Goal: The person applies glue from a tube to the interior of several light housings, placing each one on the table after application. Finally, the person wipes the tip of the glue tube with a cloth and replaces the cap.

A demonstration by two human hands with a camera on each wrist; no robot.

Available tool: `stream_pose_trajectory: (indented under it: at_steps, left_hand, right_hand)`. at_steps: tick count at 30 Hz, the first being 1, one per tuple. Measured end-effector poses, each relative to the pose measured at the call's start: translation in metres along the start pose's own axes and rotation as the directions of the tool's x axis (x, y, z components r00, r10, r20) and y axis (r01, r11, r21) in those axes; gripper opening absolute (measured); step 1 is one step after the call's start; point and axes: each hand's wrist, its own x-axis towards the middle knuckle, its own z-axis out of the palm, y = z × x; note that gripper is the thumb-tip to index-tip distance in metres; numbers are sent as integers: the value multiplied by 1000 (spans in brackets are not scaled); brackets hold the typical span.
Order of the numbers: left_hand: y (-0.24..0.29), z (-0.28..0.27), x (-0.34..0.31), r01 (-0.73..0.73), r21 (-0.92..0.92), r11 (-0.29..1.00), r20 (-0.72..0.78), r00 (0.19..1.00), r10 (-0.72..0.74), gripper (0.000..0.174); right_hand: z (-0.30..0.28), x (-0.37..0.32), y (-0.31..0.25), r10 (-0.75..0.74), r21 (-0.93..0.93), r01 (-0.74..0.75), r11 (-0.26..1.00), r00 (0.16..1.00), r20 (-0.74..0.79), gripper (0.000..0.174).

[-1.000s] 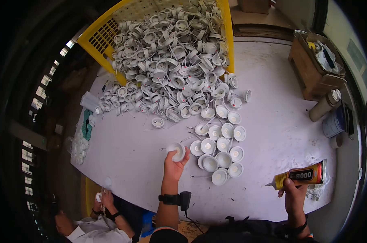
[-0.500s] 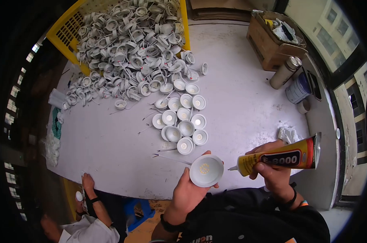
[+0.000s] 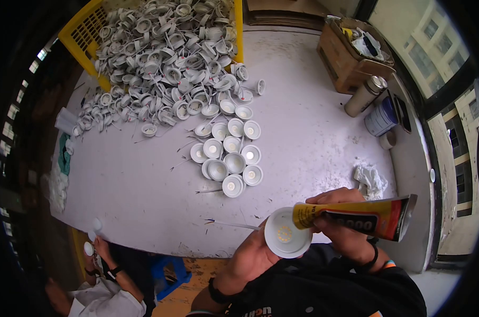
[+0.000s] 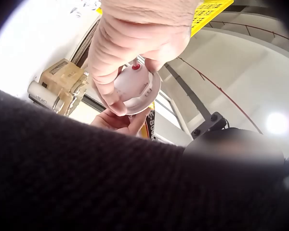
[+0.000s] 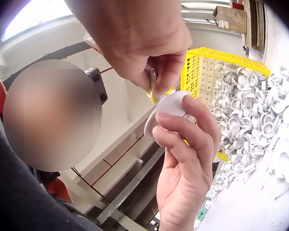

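Note:
My left hand (image 3: 250,262) grips a white round LED downlight (image 3: 284,238) by its sides, with its open face and ring of yellow LED dots turned up. A thin cable with bare wire ends sticks out to the left of it. In my right hand (image 3: 351,244) is a yellow, black and red glue tube (image 3: 379,219), tilted down at the downlight's right rim. The tube's front end overlaps that rim, hiding the nozzle tip. From below, the left wrist view shows the downlight's back (image 4: 130,86) with a red spot where the cable enters.
Several downlights (image 3: 234,163) lie face up in a cluster ahead. Behind them, a heap of white housings (image 3: 160,68) spills from a yellow crate (image 3: 240,31). A cardboard box (image 3: 337,63), a flask (image 3: 364,98) and crumpled tissue (image 3: 371,179) lie right. Another person (image 3: 107,296) sits at lower left.
My left hand has brought the downlight right and closer to my body. The glue tube has come left over its rim, and the head view has swung right.

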Motion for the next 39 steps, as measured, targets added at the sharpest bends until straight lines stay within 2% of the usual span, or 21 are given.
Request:
stream_pose_trajectory:
  at_steps: [5,8,10,11,13,14,16,17,20,24,26,30,32,33,35,36,37,39]
  left_hand:
    - [4,2,-2,4,28,1000,35,999,-5,60]
    - [5,4,-3,17,66,998,-1,1000,-17,61]
    - [5,3,-3,5,67,998,19,1000,-7,61]
    - [5,3,-3,7,64,998,18,1000,-8,61]
    - [6,4,-3,8,73,997,16,1000,-10,60]
    - [5,1,-2,10,72,997,16,1000,-11,60]
    - [4,-7,-1,21,-59,998,136,991,-12,61]
    - [4,-7,-1,24,-58,998,139,990,-16,61]
    - [6,-8,-3,-18,-55,998,60,998,21,61]
    - [8,-5,-5,-90,58,994,-32,995,92,62]
    - [9,-3,-5,-116,92,989,-51,991,121,63]
    - [10,-2,-4,-198,105,974,-58,977,205,62]
    - [9,-3,-2,-213,104,971,-51,974,219,62]
    - [8,-3,-1,-222,98,970,-68,971,229,62]
    - [5,-6,0,-229,93,969,-84,968,237,61]
    - [2,-12,0,-202,58,978,-72,976,205,61]
    - [1,-14,1,-175,23,984,-59,983,176,60]
    - [-1,-10,4,-166,20,986,-46,985,167,60]
  right_hand:
    - [3,1,-3,45,6,-45,999,999,15,22]
    - [1,2,-5,23,-66,-20,998,999,49,22]
    - [-3,1,-8,65,43,-72,996,987,150,21]
    - [-4,2,-7,68,42,-75,996,986,150,21]
    - [-6,4,-5,-38,-119,66,991,974,222,23]
    - [-6,5,-6,-36,-121,64,991,975,221,23]
    - [-5,6,-8,-170,-190,214,958,960,223,26]
    - [-4,6,-7,-170,-193,214,958,961,219,26]
    - [-3,7,-5,-273,-387,316,866,948,163,27]
    - [-7,5,-5,-312,-450,355,820,935,168,28]
    - [-9,5,-14,-249,-489,317,813,948,201,27]
    - [-14,2,-16,-229,-443,305,843,949,217,27]
    - [-16,4,-31,-115,-525,295,798,930,349,26]
    - [-16,4,-36,-116,-524,293,800,932,344,26]
    - [-13,6,-43,114,-346,9,938,935,335,25]
    - [-10,5,-33,41,-182,22,983,942,333,22]
    - [-5,4,-29,38,-182,24,983,942,333,22]
    - [8,3,-23,255,1,-262,965,942,219,20]
